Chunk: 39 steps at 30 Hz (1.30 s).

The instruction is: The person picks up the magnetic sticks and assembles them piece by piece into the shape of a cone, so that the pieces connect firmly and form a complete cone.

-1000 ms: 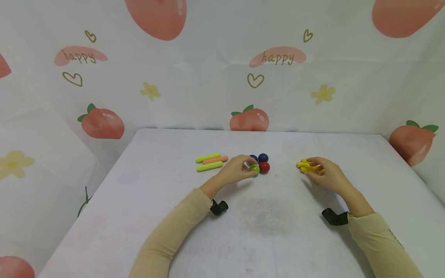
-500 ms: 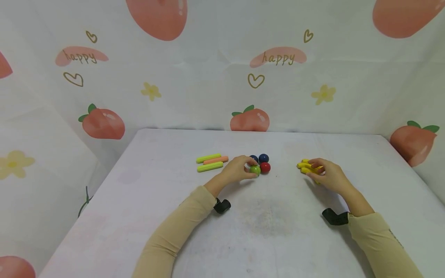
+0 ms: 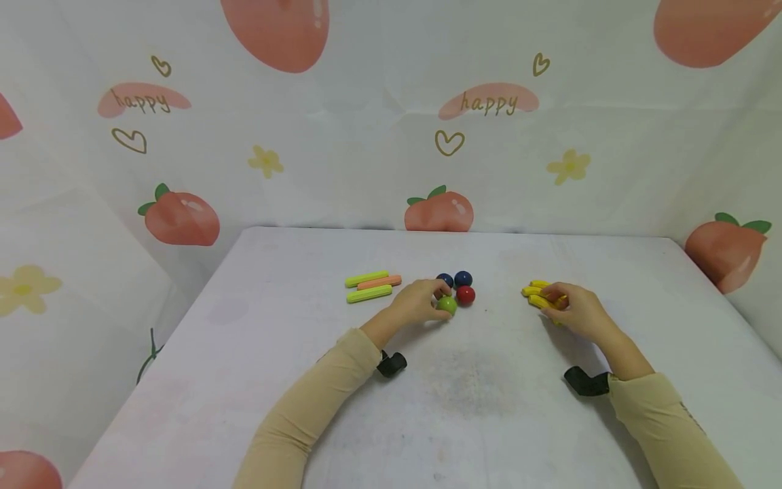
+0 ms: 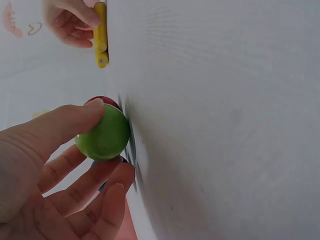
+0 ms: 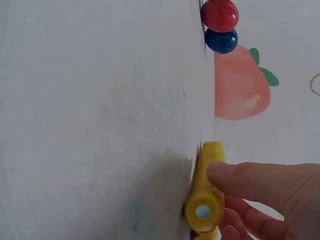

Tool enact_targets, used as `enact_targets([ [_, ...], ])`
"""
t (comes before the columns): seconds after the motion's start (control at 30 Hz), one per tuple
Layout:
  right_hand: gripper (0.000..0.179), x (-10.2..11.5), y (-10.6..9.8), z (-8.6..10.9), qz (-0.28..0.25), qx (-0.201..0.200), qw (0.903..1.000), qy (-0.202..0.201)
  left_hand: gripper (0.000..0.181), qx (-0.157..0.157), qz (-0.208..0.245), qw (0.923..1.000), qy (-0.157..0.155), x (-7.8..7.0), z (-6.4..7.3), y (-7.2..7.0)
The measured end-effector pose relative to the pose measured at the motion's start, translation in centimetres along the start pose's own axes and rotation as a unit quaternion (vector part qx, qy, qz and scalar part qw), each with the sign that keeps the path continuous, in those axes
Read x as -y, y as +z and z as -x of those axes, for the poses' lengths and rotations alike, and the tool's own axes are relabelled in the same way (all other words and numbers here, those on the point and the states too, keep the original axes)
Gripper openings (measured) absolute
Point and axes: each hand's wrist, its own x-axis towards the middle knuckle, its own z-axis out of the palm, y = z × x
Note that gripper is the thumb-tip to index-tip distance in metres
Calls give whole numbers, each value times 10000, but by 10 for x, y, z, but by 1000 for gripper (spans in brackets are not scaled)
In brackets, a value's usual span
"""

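Note:
My left hand [image 3: 418, 303] pinches a green ball [image 4: 106, 136] between thumb and fingers, close over the table. Just beyond it in the head view sit a red ball [image 3: 466, 295] and two dark blue balls [image 3: 463, 279]. To the right, my right hand [image 3: 577, 310] is at a small group of yellow plastic pieces [image 3: 536, 291]. Its thumb presses on one tapered yellow piece with a round, holed end [image 5: 205, 192], and the fingers curl in behind. Part of the group is hidden under this hand.
Two yellow-green ridged sticks [image 3: 369, 293] and an orange one [image 3: 386, 280] lie left of the balls. The white table [image 3: 476, 435] ends at a fruit-printed backdrop [image 3: 354, 136]. A black fitting [image 3: 586, 382] juts from the right cuff, another [image 3: 392, 365] from the left.
The left hand's fingers have closed on the green ball, which has come slightly nearer the person. My right hand has come slightly nearer too, lower over the yellow pieces.

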Motion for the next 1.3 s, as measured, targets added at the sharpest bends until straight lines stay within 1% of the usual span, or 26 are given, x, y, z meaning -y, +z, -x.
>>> enact_targets([
  [0.3, 21, 1, 4, -2, 134, 56, 9999, -46, 37, 99, 665, 9976, 149, 9, 7, 0],
  [0.47, 19, 4, 6, -2, 220, 173, 9996, 17, 36, 115, 735, 9968, 304, 12, 15, -2],
  [0.6, 21, 7, 5, -2, 154, 288, 9994, 100, 35, 138, 875, 9952, 407, 13, 21, -3],
  [0.8, 22, 13, 4, 0, -26, 458, 9989, 34, 35, 189, 1124, 9925, 439, 17, 30, -1],
  [0.97, 24, 22, 8, 0, -185, 692, 9974, -45, 35, 305, 1378, 9896, 271, 17, 37, -1],
  [1.07, 28, 32, 13, 0, -366, 911, 9952, -51, 35, 372, 1466, 9882, 217, 18, 40, -1],
  [1.2, 30, 45, 20, 1, -555, 1209, 9910, -159, 35, 486, 1525, 9867, 269, 18, 42, -1],
  [1.3, 30, 53, 26, 2, -764, 1372, 9871, -317, 35, 545, 1559, 9857, 334, 17, 44, 0],
])
